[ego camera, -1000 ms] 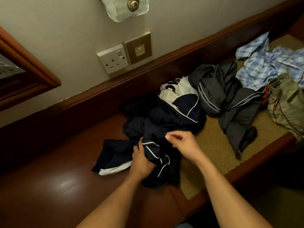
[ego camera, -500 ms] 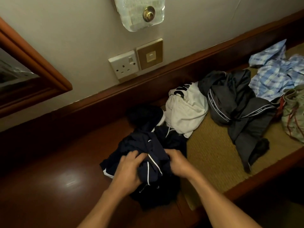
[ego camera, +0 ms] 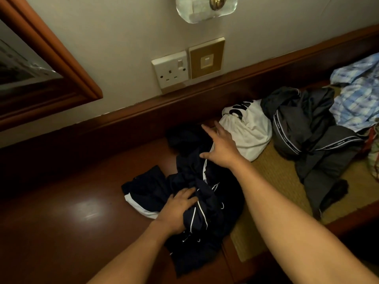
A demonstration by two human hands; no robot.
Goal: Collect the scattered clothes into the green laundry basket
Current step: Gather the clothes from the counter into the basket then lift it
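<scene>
left hand (ego camera: 176, 210) clutches the bunched navy garment (ego camera: 215, 203); right hand (ego camera: 222, 149), fingers spread, holding nothing, at its twelve o'clock, white shirt (ego camera: 250, 130) at two.

A cream wall (ego camera: 102, 37) carries a white socket (ego camera: 171, 69), a brass switch plate (ego camera: 206, 58), a glass lamp (ego camera: 207, 7) and a wood-framed mirror (ego camera: 61, 56) above a glossy dark wooden top (ego camera: 71, 222) inset with a woven mat (ego camera: 283, 181).

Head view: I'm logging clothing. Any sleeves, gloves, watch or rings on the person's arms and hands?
None visible. The left hand and right hand are ungloved, with no rings or watch, and no sleeve reaches into the frame.
</scene>
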